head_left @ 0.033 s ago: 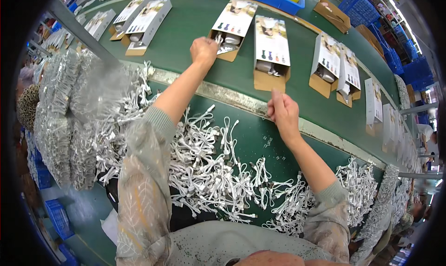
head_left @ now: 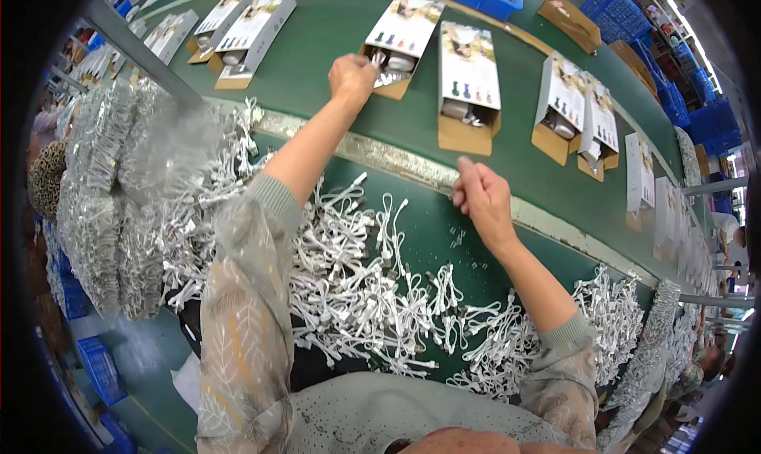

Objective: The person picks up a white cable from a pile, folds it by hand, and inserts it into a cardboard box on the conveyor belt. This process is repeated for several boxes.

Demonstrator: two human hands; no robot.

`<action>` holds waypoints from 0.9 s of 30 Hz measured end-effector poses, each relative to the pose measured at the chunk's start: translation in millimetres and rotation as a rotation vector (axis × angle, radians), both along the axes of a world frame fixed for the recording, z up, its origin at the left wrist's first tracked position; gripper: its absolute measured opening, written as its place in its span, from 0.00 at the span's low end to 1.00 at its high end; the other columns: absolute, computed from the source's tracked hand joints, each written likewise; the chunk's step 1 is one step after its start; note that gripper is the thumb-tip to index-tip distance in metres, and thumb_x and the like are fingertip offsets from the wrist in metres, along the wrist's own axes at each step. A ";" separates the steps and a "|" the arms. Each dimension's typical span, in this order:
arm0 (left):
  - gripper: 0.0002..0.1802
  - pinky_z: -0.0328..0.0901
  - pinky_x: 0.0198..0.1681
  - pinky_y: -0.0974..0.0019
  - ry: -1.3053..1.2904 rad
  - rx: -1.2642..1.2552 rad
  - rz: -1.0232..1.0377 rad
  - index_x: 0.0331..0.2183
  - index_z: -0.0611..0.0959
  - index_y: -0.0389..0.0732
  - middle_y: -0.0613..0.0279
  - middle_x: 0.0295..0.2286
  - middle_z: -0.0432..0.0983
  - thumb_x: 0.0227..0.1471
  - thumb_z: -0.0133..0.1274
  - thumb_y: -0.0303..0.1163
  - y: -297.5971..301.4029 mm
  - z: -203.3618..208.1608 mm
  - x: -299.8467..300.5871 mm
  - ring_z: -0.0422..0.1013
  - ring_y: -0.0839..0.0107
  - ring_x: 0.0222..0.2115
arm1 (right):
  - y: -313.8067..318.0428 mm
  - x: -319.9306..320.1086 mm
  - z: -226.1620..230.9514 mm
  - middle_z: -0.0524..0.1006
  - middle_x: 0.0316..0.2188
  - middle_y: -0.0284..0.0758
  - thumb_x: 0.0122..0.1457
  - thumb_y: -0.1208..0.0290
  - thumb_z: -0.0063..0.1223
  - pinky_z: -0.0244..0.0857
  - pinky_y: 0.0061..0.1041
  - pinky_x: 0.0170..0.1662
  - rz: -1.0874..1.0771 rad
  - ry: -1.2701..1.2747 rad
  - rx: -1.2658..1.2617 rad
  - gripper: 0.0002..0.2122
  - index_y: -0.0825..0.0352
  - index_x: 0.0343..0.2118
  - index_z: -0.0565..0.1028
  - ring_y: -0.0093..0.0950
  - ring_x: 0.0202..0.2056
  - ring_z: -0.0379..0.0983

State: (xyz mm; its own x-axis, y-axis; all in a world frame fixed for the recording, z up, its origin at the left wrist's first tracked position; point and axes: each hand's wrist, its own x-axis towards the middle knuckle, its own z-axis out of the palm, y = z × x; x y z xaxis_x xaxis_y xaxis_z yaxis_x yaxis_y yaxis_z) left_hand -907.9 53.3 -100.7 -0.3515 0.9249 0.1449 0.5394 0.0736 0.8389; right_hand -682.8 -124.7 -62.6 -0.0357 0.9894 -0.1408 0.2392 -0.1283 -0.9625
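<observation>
My left hand [head_left: 353, 80] reaches to the near end of a printed white box [head_left: 406, 22], its fingers pinched on a white cable [head_left: 376, 59] at the box's mouth. Inside that mouth show a pale rounded object and silvery wrapping. My right hand [head_left: 485, 204] is loosely closed above the table's metal rail, with nothing visible in its fingers. Just beyond it lies a second printed box [head_left: 469, 66], its brown flap folded out toward me. Many bundled white cables [head_left: 357, 295] with plugs are heaped on the green tabletop between my forearms.
More part-filled boxes [head_left: 561, 97] lie along the green belt [head_left: 325, 38] on both sides. The metal rail [head_left: 396, 162] divides belt from tabletop. Bagged cables [head_left: 103, 192] are stacked left beside a slanting post [head_left: 143, 50]. A blue bin [head_left: 476, 1] stands at the far edge.
The boxes on the belt have shifted very slightly away and to the right. My left hand has moved a little the same way; my right hand stays almost still.
</observation>
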 end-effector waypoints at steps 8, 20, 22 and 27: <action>0.16 0.66 0.42 0.62 0.113 -0.142 -0.822 0.38 0.80 0.36 0.47 0.32 0.77 0.44 0.43 0.21 -105.1 57.3 -7.8 0.73 0.54 0.37 | -21.1 -22.9 11.5 0.74 0.36 0.36 0.50 0.80 0.52 0.66 0.30 0.42 0.609 -0.389 0.657 0.10 0.64 0.37 0.74 0.36 0.39 0.71; 0.12 0.65 0.41 0.57 0.725 -0.351 -0.801 0.31 0.79 0.36 0.52 0.30 0.73 0.41 0.53 0.30 -161.7 66.1 -43.3 0.70 0.55 0.36 | -15.4 -4.7 -4.3 0.71 0.30 0.39 0.50 0.76 0.54 0.66 0.34 0.36 0.421 -0.529 0.581 0.07 0.67 0.33 0.72 0.40 0.34 0.71; 0.08 0.65 0.40 0.57 0.766 -0.377 -0.791 0.27 0.79 0.36 0.52 0.28 0.74 0.40 0.53 0.30 -158.7 60.2 -45.3 0.71 0.56 0.35 | -12.2 1.0 -1.9 0.71 0.28 0.39 0.50 0.75 0.54 0.66 0.35 0.35 0.441 -0.564 0.471 0.05 0.67 0.31 0.73 0.42 0.32 0.71; 0.08 0.67 0.33 0.62 0.270 -0.448 -0.748 0.24 0.79 0.35 0.54 0.23 0.76 0.40 0.53 0.29 -151.9 63.7 -50.6 0.73 0.63 0.27 | -3.7 1.0 12.5 0.74 0.25 0.28 0.53 0.66 0.57 0.64 0.14 0.25 0.231 0.077 -0.255 0.10 0.67 0.31 0.74 0.14 0.24 0.68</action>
